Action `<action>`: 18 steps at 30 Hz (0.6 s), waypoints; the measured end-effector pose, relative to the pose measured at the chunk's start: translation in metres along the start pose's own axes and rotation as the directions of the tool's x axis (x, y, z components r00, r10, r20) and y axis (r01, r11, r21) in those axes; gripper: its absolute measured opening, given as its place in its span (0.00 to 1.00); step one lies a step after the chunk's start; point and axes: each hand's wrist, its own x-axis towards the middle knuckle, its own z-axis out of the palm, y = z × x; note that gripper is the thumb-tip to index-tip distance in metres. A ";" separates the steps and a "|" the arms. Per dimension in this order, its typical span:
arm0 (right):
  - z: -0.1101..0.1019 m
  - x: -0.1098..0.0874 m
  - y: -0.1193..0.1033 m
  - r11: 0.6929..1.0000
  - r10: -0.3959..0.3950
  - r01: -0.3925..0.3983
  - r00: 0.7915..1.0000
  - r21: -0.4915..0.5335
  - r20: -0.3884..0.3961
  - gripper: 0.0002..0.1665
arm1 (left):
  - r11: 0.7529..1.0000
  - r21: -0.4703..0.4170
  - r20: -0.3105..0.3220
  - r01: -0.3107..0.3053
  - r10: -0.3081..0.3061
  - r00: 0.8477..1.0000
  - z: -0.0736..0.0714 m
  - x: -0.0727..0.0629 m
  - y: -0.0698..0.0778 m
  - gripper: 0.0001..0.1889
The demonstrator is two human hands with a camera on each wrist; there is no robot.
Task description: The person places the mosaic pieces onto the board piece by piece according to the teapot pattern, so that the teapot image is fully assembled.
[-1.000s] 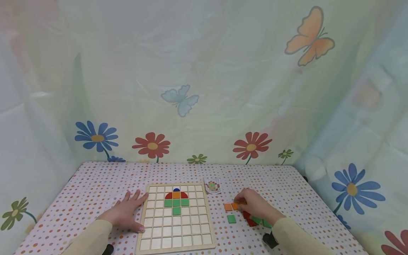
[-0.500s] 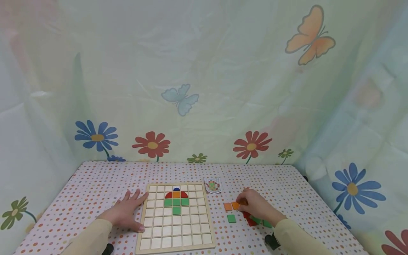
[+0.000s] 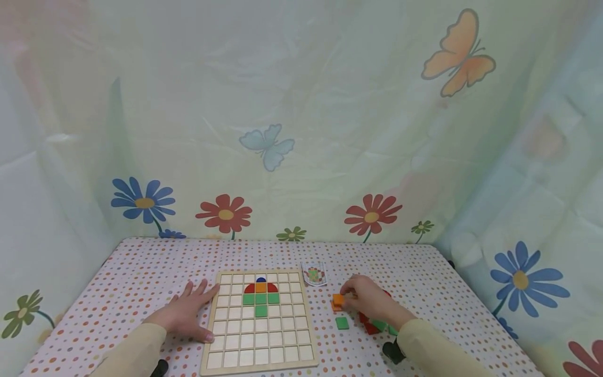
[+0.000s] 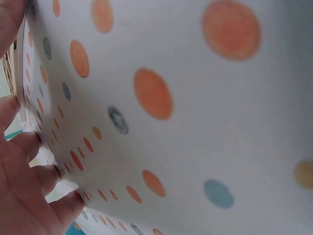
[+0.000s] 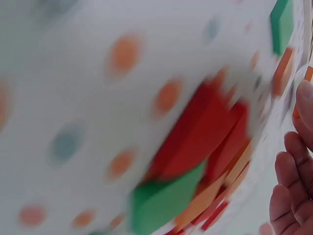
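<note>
My left hand (image 3: 182, 314) lies flat with its fingers spread on the table, thumb and index finger at the left edge of a wooden grid board (image 3: 248, 343). Green, red, orange and blue tiles form a figure in the board's upper middle. My right hand (image 3: 372, 299) pinches an orange square tile (image 3: 338, 298); in the right wrist view that tile shows partly behind the thumb (image 5: 305, 93). Another orange tile (image 5: 282, 72) lies on the table just below it. Nearer me is a green square tile (image 3: 342, 323).
Under and beside my right forearm lies a loose pile of red tiles (image 5: 195, 132), green tiles (image 5: 166, 200) and orange ones, partly hidden. A small picture card (image 3: 314, 274) lies by the board's upper right corner. Printed cloth walls (image 3: 301, 104) enclose the dotted table.
My right hand has moved left from the pile, bringing an orange tile over the other orange one. My left hand and the board have stayed put.
</note>
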 end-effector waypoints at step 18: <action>0.030 0.016 -0.084 0.950 -0.312 0.312 0.948 0.010 0.069 0.09 | 1.000 -0.004 -0.005 0.011 -0.011 1.000 0.001 0.001 0.000 0.60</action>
